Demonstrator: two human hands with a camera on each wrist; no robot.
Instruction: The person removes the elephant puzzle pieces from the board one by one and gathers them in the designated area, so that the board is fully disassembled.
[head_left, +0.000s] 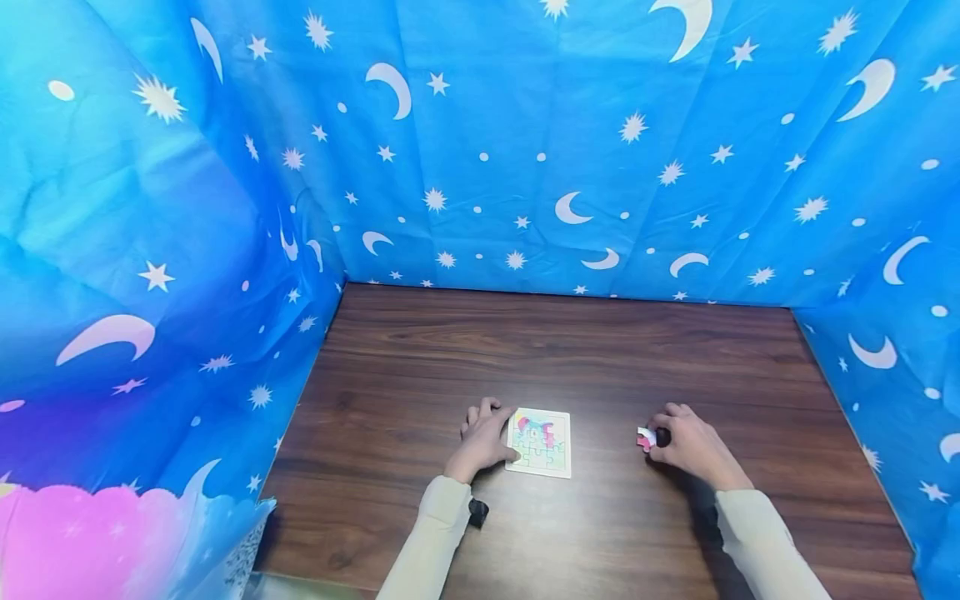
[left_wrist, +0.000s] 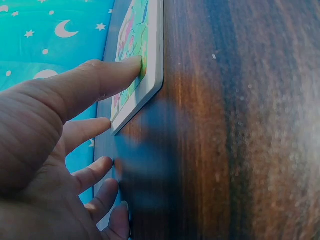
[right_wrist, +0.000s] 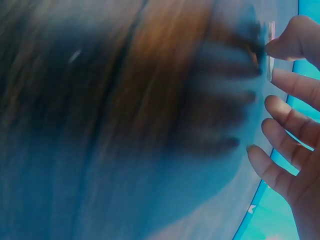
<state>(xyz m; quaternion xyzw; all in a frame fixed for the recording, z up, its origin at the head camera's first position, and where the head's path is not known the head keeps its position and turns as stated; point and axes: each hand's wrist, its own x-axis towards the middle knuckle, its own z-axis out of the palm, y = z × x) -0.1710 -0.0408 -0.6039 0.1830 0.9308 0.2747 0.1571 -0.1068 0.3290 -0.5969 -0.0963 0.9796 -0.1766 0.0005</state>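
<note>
A square, cream-framed jigsaw board (head_left: 538, 472) printed in green, blue, red and yellow is set flat on a dark brown wood-grain table (head_left: 600, 358), in the near half and around the middle from left to right. Interlocking outlines can be seen across its picture; whether every place is filled cannot be told.

The board is touched at its left side by the left hand (head_left: 482, 440), whose fingers are spread. The thumb is laid over the printed face, the index fingertip is brought against a corner of the frame, and the other fingers are held apart, beyond the board.

To the right of the board, well apart from it, a small red-and-white jigsaw piece (head_left: 642, 439) is pinched between the thumb and index finger of the right hand (head_left: 693, 446). The other three fingers are fanned out. Whether the table is touched by the piece cannot be told.

Both forearms are covered by cream sleeves (head_left: 429, 533). The table is bordered on the far, left and right sides by bright blue cloth (head_left: 525, 125) patterned with white moons and stars.
</note>
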